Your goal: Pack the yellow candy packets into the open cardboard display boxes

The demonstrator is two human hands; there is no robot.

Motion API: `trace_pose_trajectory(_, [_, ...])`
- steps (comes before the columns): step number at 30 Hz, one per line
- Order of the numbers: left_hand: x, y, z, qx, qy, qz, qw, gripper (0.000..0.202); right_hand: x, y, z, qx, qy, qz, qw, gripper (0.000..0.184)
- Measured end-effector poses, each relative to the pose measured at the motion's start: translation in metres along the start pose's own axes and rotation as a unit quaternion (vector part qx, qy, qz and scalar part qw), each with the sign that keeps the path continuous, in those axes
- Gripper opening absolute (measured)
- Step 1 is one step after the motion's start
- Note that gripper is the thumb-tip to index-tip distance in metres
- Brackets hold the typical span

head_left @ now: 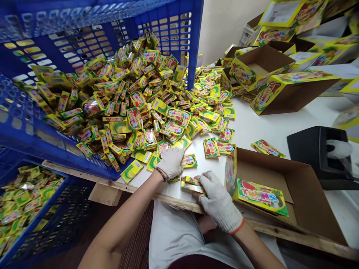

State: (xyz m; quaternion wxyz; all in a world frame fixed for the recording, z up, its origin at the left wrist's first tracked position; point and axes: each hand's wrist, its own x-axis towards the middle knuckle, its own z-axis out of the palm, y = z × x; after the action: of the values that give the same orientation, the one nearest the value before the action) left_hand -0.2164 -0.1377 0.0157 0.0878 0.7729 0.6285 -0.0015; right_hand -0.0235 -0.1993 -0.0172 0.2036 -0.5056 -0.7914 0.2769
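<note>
My right hand (220, 200), in a white knit glove with an orange cuff, is closed around a short stack of small yellow-green boxes (190, 185) above the table's front edge. To its left, my gloved left hand (171, 162) rests on the near edge of a big pile of the same small boxes (134, 89). Its fingers are bent down and together, and what lies under them is hidden. One small box (190, 160) lies just right of it. On my right stands an open carton (314, 198), with a larger printed "TWINS" piece (262, 197) inside its near side.
A blue perforated crate (196, 41), tipped on its side, surrounds much of the pile. Another blue crate (53, 198) of small boxes sits lower left. Open cartons (294, 89) stack up at the back right. A black tape dispenser (308, 149) stands behind the near carton.
</note>
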Motion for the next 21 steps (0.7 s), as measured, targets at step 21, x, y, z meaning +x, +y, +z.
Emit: trace_pose_trajectory(21, [-0.028, -0.04, 0.026, -0.337, 0.23, -0.298, 0.863, 0.033, 0.017, -0.014, 0.0, 0.414, -0.042, 0.145, 0.897, 0.052])
